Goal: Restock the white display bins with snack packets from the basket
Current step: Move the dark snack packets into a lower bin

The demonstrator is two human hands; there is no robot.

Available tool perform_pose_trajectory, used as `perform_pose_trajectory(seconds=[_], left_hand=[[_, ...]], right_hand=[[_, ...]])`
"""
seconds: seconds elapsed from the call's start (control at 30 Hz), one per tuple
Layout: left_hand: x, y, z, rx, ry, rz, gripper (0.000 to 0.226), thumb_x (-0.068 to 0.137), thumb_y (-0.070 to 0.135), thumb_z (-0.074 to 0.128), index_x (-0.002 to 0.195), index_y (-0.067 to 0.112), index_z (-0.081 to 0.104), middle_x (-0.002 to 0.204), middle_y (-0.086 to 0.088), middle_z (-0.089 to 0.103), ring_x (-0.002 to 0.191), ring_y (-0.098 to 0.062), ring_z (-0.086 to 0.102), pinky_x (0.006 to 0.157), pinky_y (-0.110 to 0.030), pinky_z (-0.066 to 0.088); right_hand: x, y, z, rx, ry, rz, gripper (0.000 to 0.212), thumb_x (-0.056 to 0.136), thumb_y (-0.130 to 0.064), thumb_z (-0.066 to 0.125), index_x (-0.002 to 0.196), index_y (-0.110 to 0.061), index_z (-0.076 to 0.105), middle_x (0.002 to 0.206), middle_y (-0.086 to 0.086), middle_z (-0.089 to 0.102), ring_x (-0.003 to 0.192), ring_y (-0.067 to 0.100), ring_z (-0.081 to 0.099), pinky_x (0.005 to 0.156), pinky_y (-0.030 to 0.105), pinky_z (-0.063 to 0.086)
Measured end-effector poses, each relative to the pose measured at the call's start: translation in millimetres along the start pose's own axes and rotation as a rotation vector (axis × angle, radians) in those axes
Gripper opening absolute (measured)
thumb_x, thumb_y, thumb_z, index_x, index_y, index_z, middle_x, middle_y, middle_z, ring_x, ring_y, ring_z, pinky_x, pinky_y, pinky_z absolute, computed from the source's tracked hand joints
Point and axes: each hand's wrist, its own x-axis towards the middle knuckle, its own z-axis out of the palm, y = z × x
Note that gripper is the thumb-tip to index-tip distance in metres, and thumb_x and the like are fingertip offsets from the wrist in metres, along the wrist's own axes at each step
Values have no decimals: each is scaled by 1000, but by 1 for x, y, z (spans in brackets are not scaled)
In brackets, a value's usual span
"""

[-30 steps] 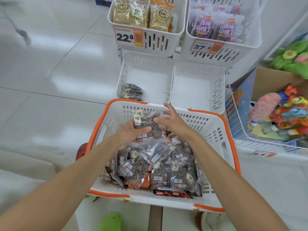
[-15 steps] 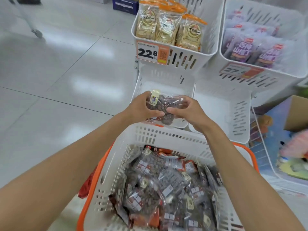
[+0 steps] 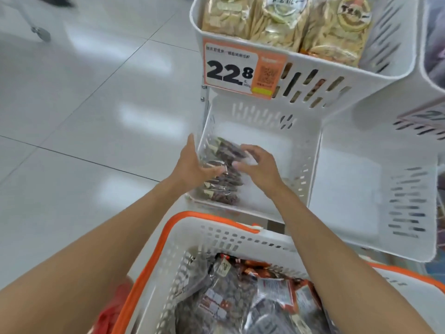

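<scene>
- The clear snack packet (image 3: 226, 150) of dark pieces, with a pale label at one corner, lies tilted between your left fingers (image 3: 214, 170) and your right fingers (image 3: 243, 149), which curl on its end.
- A row of packets (image 3: 224, 189) stands on edge just beneath your fingers, along the left wall of the lower white display bin (image 3: 255, 126).
- The orange-rimmed white basket (image 3: 216, 242) sits nearer to you than your fingers, with heaped packets (image 3: 228, 295) inside.

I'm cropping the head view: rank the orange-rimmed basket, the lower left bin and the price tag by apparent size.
1. basket, though nearest the camera and cut off by the frame
2. lower left bin
3. price tag
</scene>
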Motion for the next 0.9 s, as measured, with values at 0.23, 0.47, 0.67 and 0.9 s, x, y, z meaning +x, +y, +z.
perform_pose_trajectory(seconds=[0.23, 0.47, 0.67, 0.9], left_hand=[[6, -13, 11, -176, 41, -20, 88, 76, 76, 58, 146, 30, 32, 138, 2, 56, 118, -24, 61, 97, -52, 51], [3, 1, 11, -151, 101, -34, 52, 91, 56, 57, 129, 22, 52, 113, 1, 65, 102, -19, 66, 89, -51, 55], [10, -7, 18, -104, 146, -49, 41, 93, 47, 60, 124, 21, 52, 105, -1, 66, 96, -21, 67, 86, -47, 56], [4, -3, 14, -74, 146, -100, 45, 93, 45, 61, 128, 18, 51, 110, -5, 66, 96, -26, 68, 82, -49, 57]], right_hand=[[16, 11, -4, -126, -251, 92, 36, 95, -34, 62, 128, -27, 50, 126, -12, 51, 110, 21, 58, 87, 30, 45], [21, 18, -4, -55, -218, 43, 31, 92, -5, 64, 111, -28, 58, 126, -7, 56, 117, 18, 58, 101, 42, 48], [15, 19, 6, -82, -262, 88, 51, 88, -22, 73, 131, -28, 45, 137, -8, 46, 130, 13, 44, 109, 36, 38], [3, 13, 6, -204, -182, 50, 78, 82, -38, 78, 146, -35, 33, 160, -1, 22, 149, 16, 16, 121, 42, 20]])
